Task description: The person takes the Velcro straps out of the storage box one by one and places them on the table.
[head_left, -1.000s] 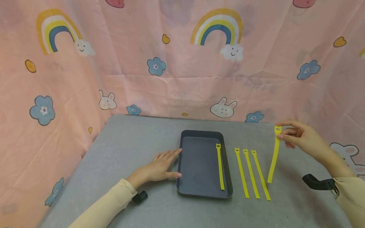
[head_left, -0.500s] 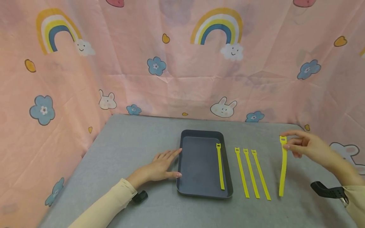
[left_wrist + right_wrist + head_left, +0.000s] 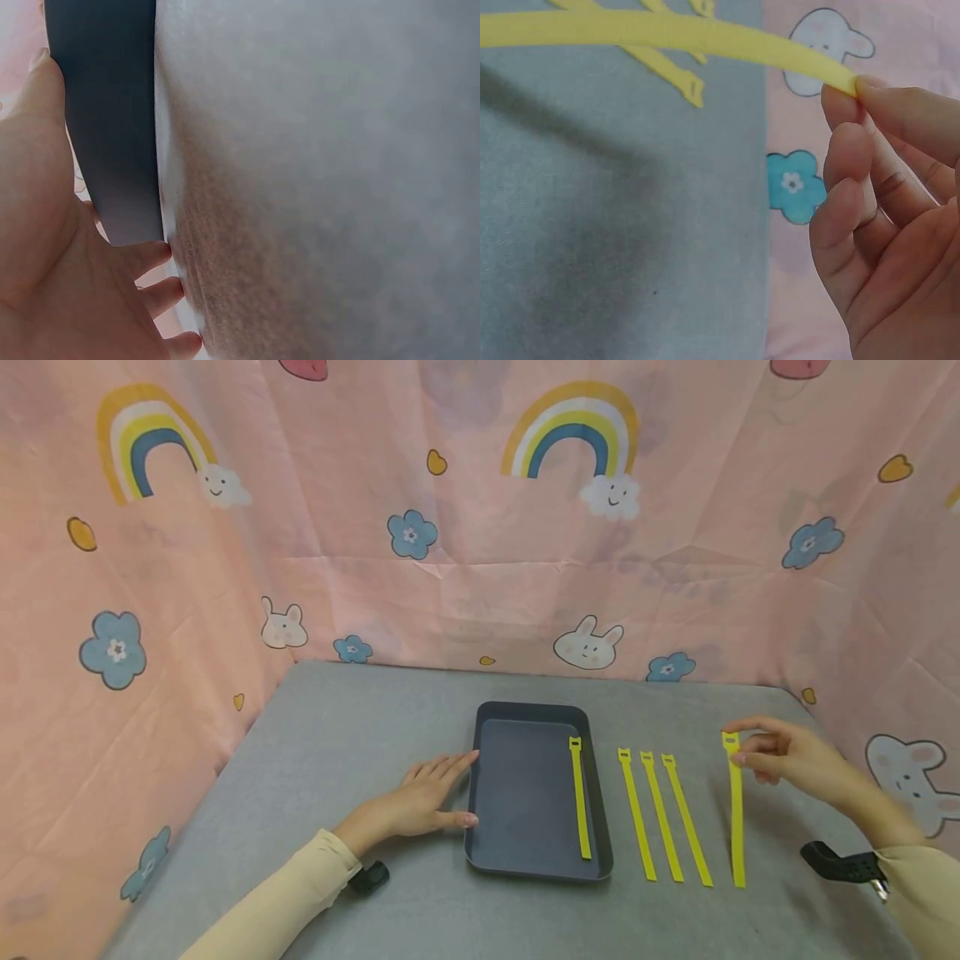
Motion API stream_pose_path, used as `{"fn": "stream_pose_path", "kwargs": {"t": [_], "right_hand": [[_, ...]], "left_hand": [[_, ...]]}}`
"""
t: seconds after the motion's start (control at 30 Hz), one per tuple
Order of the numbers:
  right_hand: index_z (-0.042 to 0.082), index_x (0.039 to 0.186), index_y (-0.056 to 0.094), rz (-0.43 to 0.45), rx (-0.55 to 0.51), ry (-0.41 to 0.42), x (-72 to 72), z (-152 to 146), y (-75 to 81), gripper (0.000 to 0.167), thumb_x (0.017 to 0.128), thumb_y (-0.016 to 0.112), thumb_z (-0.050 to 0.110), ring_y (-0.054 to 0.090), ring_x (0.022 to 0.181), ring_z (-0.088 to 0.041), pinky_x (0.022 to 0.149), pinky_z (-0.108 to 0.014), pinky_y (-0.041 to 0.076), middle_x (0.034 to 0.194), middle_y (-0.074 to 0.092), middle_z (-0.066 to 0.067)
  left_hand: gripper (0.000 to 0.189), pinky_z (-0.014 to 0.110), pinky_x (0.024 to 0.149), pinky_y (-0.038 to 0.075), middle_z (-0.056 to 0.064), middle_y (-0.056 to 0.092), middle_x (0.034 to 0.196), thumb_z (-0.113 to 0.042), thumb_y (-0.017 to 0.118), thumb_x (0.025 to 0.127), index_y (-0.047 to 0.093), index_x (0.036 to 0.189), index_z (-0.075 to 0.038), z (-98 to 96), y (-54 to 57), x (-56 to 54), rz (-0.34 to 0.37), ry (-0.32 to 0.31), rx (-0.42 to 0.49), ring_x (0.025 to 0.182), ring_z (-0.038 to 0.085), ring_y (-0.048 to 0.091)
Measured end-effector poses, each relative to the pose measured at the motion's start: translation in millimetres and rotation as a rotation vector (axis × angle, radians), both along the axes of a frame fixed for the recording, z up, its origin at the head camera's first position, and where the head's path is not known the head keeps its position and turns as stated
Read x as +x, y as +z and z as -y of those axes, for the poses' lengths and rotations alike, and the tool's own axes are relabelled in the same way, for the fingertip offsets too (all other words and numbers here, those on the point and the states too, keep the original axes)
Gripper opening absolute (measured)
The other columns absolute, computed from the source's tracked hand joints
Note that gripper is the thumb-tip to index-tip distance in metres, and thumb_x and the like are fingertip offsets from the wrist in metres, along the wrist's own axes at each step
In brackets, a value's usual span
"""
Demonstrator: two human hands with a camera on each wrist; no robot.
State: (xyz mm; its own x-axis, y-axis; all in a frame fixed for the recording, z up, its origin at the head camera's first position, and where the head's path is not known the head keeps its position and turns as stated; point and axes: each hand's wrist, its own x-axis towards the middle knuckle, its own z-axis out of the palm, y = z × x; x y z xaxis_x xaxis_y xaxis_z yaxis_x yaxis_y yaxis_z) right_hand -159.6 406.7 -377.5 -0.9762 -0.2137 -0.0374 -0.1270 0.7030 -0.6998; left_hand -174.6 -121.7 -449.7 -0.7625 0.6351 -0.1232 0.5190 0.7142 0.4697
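My right hand [image 3: 798, 764] pinches the slotted head of a yellow hook-and-loop cable tie [image 3: 737, 827] between thumb and fingers, right of the tray. The tie hangs down toward the table; the right wrist view shows its band [image 3: 667, 30] bending slightly. At the left wall of a dark grey tray [image 3: 540, 870], my left hand [image 3: 408, 806] rests with fingers extended, and the left wrist view shows fingertips against the tray's side [image 3: 112, 135]. One yellow tie [image 3: 580, 802] lies inside the tray along its right side. Three more yellow ties [image 3: 660, 814] lie side by side between tray and right hand.
A grey tabletop [image 3: 360, 718] carries everything. Behind and at both sides hangs a pink curtain [image 3: 480, 585] printed with rainbows, flowers and rabbits. Black straps [image 3: 843, 864] sit at the wrists, over light sleeves.
My right hand with the tie has shifted right and downward, then back a little left. The tie hangs straighter and lower. My left hand, the tray and the lying ties have stayed put.
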Motion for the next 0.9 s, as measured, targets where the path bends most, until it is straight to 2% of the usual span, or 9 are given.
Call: {"fn": "stream_pose_path", "kwargs": {"t": [0.23,0.37,0.53,0.73,0.9], "right_hand": [[0.013,0.127,0.054,-0.045,-0.011,0.012,-6.8,0,-19.6,0.034,0.096,0.066,0.017,0.054,0.06,-0.02,0.053,-0.033,0.043,0.082,0.068,0.005],[0.007,0.129,0.053,-0.054,0.005,0.006,-9.6,1,-29.5,0.036,0.096,0.065,0.018,0.057,0.063,-0.017,0.055,-0.031,0.046,0.085,0.07,0.005],[0.0,0.135,0.05,-0.022,0.051,-0.019,-12.8,5,-38.9,0.046,0.097,0.064,0.023,0.063,0.07,-0.013,0.062,-0.03,0.053,0.091,0.071,-0.001],[0.003,0.137,0.05,0.006,0.073,-0.054,-16.0,10,-50.9,0.047,0.098,0.064,0.026,0.059,0.063,-0.016,0.057,-0.03,0.049,0.094,0.069,-0.012],[0.004,0.136,0.052,-0.006,0.081,-0.069,-18.6,10,-59.6,0.046,0.097,0.064,0.025,0.055,0.061,-0.014,0.054,-0.029,0.046,0.092,0.068,-0.013]], "left_hand": [[0.096,0.064,0.119,0.015,0.008,0.022,0.166,-0.062,0.058,0.091,0.004,0.161,-0.027,0.0,-0.8,-0.3,-0.003,0.003,-0.005,0.152,0.039,0.02],[0.095,0.065,0.118,0.015,0.009,0.022,0.166,-0.062,0.058,0.091,0.005,0.161,-0.026,0.0,-0.3,0.4,-0.007,0.0,-0.004,0.152,0.04,0.021],[0.095,0.065,0.119,0.014,0.008,0.02,0.167,-0.061,0.058,0.091,0.004,0.161,-0.026,-0.1,2.7,2.1,0.012,0.0,-0.002,0.153,0.039,0.019],[0.095,0.065,0.118,0.015,0.008,0.02,0.167,-0.06,0.058,0.092,0.004,0.161,-0.026,-0.5,3.7,1.9,0.004,0.0,-0.006,0.152,0.04,0.02],[0.095,0.064,0.119,0.015,0.008,0.02,0.166,-0.061,0.058,0.091,0.004,0.161,-0.026,-1.0,3.2,1.4,0.002,0.002,-0.011,0.152,0.04,0.02]]}}
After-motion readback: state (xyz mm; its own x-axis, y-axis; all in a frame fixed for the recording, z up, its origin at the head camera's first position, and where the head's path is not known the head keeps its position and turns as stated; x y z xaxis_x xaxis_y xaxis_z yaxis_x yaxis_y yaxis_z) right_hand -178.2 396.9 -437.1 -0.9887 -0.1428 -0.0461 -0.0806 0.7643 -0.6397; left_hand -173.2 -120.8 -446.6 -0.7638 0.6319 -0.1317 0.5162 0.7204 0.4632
